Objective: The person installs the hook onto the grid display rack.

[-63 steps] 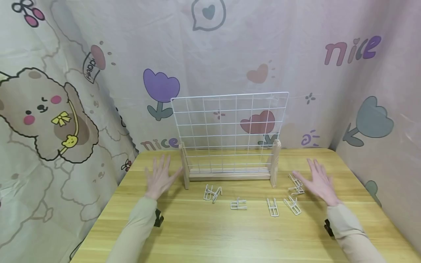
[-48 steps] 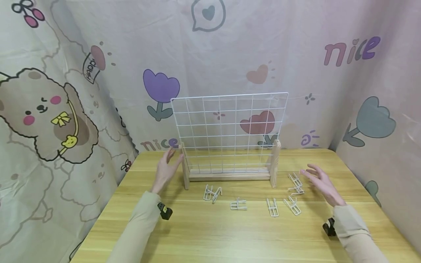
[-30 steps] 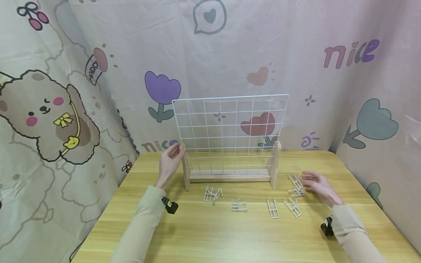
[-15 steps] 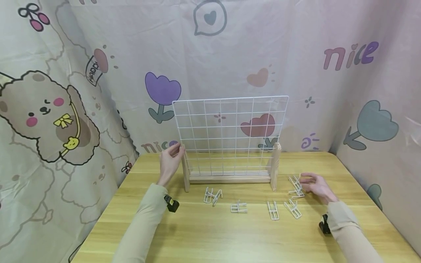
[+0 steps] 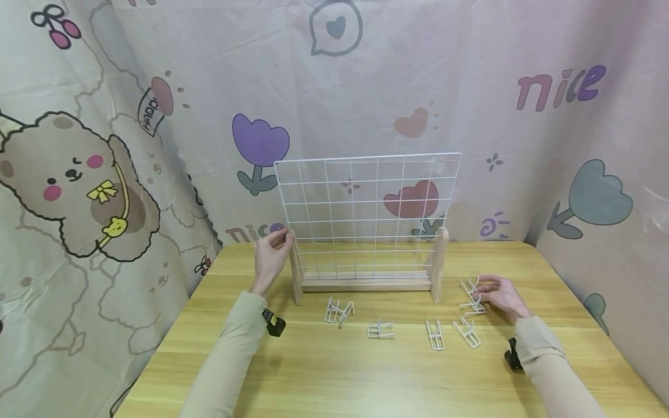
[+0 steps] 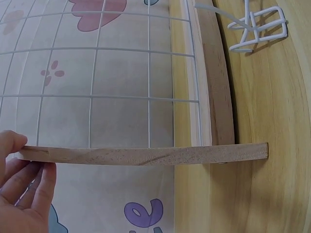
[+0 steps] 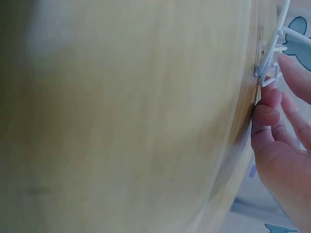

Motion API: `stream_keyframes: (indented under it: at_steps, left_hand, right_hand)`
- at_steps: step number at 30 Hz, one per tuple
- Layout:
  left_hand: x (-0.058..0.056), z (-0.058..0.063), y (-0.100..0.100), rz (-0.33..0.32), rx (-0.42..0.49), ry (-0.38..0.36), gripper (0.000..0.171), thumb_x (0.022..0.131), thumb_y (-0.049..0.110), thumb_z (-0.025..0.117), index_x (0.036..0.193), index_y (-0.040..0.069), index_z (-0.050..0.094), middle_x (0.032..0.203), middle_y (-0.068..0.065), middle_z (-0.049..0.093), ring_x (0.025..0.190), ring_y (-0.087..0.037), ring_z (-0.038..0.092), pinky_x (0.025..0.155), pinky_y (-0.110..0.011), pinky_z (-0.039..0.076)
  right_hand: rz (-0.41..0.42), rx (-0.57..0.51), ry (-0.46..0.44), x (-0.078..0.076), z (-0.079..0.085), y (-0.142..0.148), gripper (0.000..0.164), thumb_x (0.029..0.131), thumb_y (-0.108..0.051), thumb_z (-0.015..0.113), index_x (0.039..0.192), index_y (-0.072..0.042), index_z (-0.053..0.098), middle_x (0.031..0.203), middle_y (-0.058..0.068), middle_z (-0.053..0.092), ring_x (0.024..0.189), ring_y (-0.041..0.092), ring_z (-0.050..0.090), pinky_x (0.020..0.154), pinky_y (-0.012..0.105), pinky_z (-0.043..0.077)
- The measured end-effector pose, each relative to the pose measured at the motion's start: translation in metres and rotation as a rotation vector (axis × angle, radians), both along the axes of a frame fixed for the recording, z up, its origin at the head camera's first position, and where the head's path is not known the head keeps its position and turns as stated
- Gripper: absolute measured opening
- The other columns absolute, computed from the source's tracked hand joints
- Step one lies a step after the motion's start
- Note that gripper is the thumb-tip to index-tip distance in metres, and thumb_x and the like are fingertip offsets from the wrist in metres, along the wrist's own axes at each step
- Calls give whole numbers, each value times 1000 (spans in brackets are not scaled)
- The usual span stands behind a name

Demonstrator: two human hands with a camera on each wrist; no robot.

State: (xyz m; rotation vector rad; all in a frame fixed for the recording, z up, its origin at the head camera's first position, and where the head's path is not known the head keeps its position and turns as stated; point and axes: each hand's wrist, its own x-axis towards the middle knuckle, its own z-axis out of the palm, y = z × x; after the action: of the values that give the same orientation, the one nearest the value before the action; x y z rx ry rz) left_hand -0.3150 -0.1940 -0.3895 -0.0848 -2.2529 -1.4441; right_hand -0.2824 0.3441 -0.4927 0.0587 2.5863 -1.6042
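A white wire grid panel [image 5: 368,158] stands upright in a wooden stand with a base bar [image 5: 366,286]. My left hand [image 5: 270,255] pinches the top of the left wooden post [image 6: 141,156], thumb on one face and fingers on the other. Right of the stand, my right hand [image 5: 503,295] reaches down to an upper white wire hook [image 5: 469,287], which lies against another hook [image 5: 474,307]. In the right wrist view, thumb and index finger sit either side of the hook's frame [image 7: 268,60], with a gap between the tips; whether they touch it is unclear.
More white wire hooks lie along the stand's front: a close pair [image 5: 340,312], a single hook [image 5: 380,331], another hook [image 5: 435,335] and one angled hook [image 5: 467,332]. The wooden table [image 5: 345,383] ends before a printed curtain [image 5: 360,87].
My left hand has left the table and taken hold of the left post's top. The right hand has moved left and down to the hooks, its spread fingers now curved. The stand stays put.
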Motion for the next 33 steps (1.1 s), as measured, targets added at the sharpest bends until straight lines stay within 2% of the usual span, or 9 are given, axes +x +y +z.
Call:
stream_keyframes:
  at_steps: [9,16,19,24,28,33]
  left_hand:
    - [-1,-1,0,14,-19,-1,33,96,16,66,124,-1,68,123,-21,71,114,-35,71,97,-46,60]
    - [1,1,1,11,-22,10,32,95,16,67,122,-2,69,121,-21,72,113,-34,71,96,-46,60]
    - [0,1,1,8,-27,14,32,96,15,67,123,-2,69,122,-21,72,113,-34,71,96,-44,60]
    - [0,0,1,9,-22,23,32,96,15,67,122,-3,69,120,-22,72,113,-33,71,96,-43,60]
    - [0,0,1,11,-23,27,32,96,16,67,121,-3,69,120,-22,72,113,-34,71,96,-44,60]
    - [1,1,0,12,-27,27,32,96,16,67,122,-3,69,120,-22,72,113,-34,71,96,-45,60]
  right_hand:
    - [9,-111,22,-6,-6,4,64,78,2,79,128,22,45,79,-5,72,71,0,63,65,15,55]
    - [-46,17,-16,-5,-1,-2,64,82,3,75,134,22,42,87,5,75,72,-2,62,67,15,56]
    - [-47,39,-22,-5,0,-1,63,82,2,75,134,21,44,86,2,75,73,-1,62,67,16,56]
    - [-50,1,-38,-3,-1,0,61,81,1,76,132,18,49,83,-6,71,74,3,62,68,19,57]
    - [-55,-38,-53,-1,0,-2,52,82,0,76,126,18,55,81,-8,70,72,5,63,67,21,57]
    - [-68,-2,-52,-1,0,-2,34,86,-4,74,111,17,64,75,-9,67,67,6,61,59,21,55]
